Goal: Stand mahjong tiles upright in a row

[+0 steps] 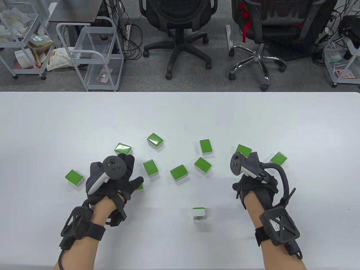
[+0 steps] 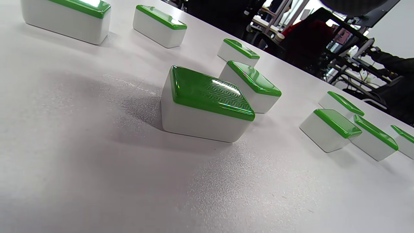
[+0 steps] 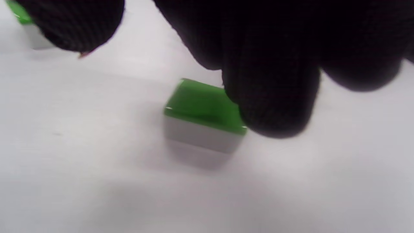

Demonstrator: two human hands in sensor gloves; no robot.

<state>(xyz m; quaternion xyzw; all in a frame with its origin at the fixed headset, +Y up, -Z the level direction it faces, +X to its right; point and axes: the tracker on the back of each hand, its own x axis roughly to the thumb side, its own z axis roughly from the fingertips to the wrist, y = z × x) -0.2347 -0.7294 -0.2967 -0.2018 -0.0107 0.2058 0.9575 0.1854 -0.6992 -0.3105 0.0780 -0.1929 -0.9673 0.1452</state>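
On the white table (image 1: 180,112), the black-gloved left hand (image 1: 112,180) lies spread and empty over a flat green-backed white mahjong tile (image 1: 139,186) peeking from under its fingers; a clumsy grab there could knock the neighbouring flat tile (image 1: 151,168). One tile (image 1: 199,213) already stands upright near the front edge, so a careless sweep could topple it. The right hand (image 1: 253,180) reaches with curled fingers (image 3: 271,106) over another flat tile (image 3: 203,113); whether it grips is unclear, and smooth glossy sides could slip.

grey floor (image 1: 197,81), office chairs (image 1: 177,31)
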